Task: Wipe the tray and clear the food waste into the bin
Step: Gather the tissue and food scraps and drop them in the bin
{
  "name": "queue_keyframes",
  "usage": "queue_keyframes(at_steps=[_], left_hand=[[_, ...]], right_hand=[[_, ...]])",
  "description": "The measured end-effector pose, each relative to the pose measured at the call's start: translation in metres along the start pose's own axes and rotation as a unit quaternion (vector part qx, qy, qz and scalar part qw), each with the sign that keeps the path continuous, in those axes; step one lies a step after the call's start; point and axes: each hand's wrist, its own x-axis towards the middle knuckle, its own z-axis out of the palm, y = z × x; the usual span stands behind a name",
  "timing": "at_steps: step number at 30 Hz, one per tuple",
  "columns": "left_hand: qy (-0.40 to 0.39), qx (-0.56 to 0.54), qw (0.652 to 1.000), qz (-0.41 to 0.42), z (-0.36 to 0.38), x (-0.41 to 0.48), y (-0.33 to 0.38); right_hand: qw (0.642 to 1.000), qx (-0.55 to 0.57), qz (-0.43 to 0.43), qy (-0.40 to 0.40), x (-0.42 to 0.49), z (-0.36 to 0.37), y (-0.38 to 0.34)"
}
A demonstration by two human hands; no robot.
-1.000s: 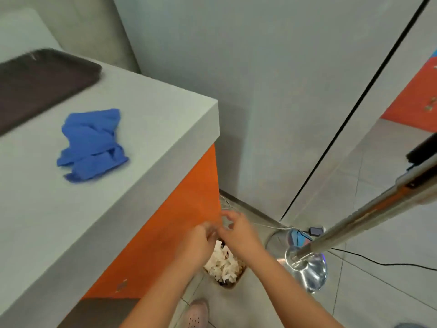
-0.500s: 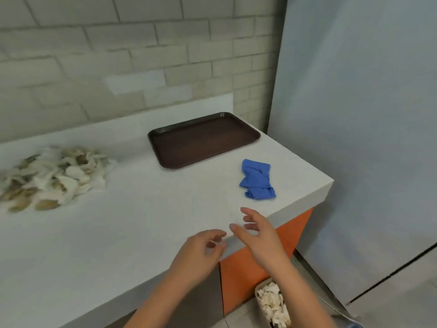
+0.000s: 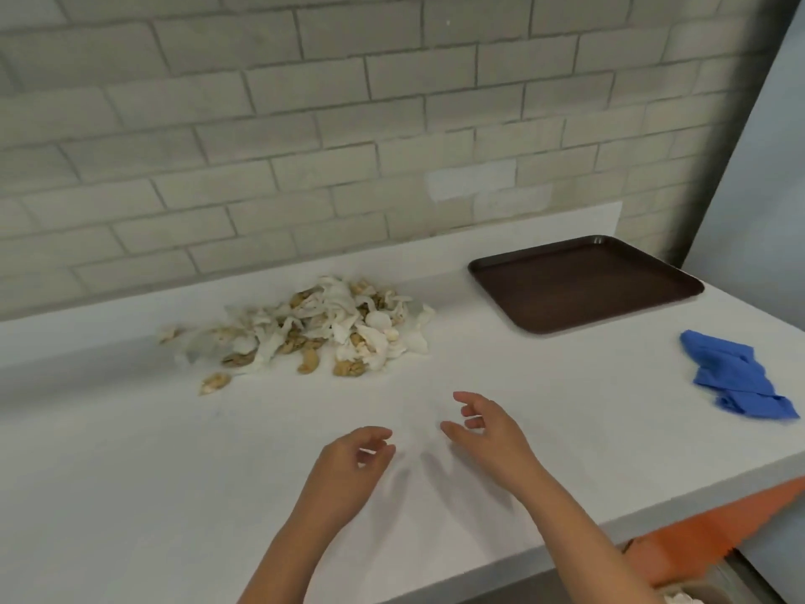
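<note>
Grey brick wall (image 3: pixel 305 124) across the whole back, and in front of it the long white table (image 3: pixel 130 473) fills the view. Over at two o'clock sits the dark brown tray (image 3: pixel 583 285), flat on the table, close to the wall and near the table's right end. At eleven o'clock from the hands, the food waste (image 3: pixel 322 333): a loose heap of white scraps and tan, crumbly pieces spread straight on the table, well apart from the tray, with a few strays trailing off toward nine o'clock. At three o'clock lies the blue cloth (image 3: pixel 736 377), crumpled, near the right edge, just on the near side of the tray and not touching it.

Now the hands, both low at six o'clock, hovering over bare table. The left hand (image 3: pixel 348 468) has its fingers loosely curled and its grip holds nothing. The right hand (image 3: pixel 492 433), just beside it at its two o'clock, has fingers spread and reaching forward, and its grip is loose and empty too. Neither touches the waste, the cloth or the tray.

Down at five o'clock, under the table edge, an orange panel (image 3: pixel 718 529), and below it a sliver of the bin (image 3: pixel 705 592) with white scraps showing inside.
</note>
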Motion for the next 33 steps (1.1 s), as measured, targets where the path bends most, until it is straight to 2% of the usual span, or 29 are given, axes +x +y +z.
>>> queue_keyframes(at_steps=[8,14,21,26,28,30,33], left_hand=[[-0.005,-0.047,0.999,-0.015,-0.076,0.031,-0.055],[0.018,-0.106,0.994,-0.033,-0.088,0.065,-0.064],[0.073,-0.118,0.989,-0.044,-0.087,0.123,-0.045],[0.147,-0.071,0.986,-0.022,-0.088,0.204,-0.014],[0.162,0.0,0.986,-0.026,-0.083,0.241,-0.004],[0.134,0.085,0.985,-0.063,-0.077,0.274,-0.002],[0.044,0.177,0.975,-0.127,-0.068,0.311,-0.013]], right_hand=[[0.999,-0.032,-0.004,0.016,0.038,0.069,-0.047],[0.994,-0.097,-0.017,0.049,0.085,0.071,-0.064],[0.981,-0.181,-0.026,0.069,0.159,0.062,-0.068],[0.977,-0.213,-0.023,0.021,0.201,0.053,-0.059],[0.977,-0.213,-0.019,-0.01,0.214,0.052,-0.056],[0.977,-0.21,-0.036,-0.016,0.224,0.054,-0.055],[0.969,-0.229,-0.086,-0.009,0.234,0.063,-0.06]])
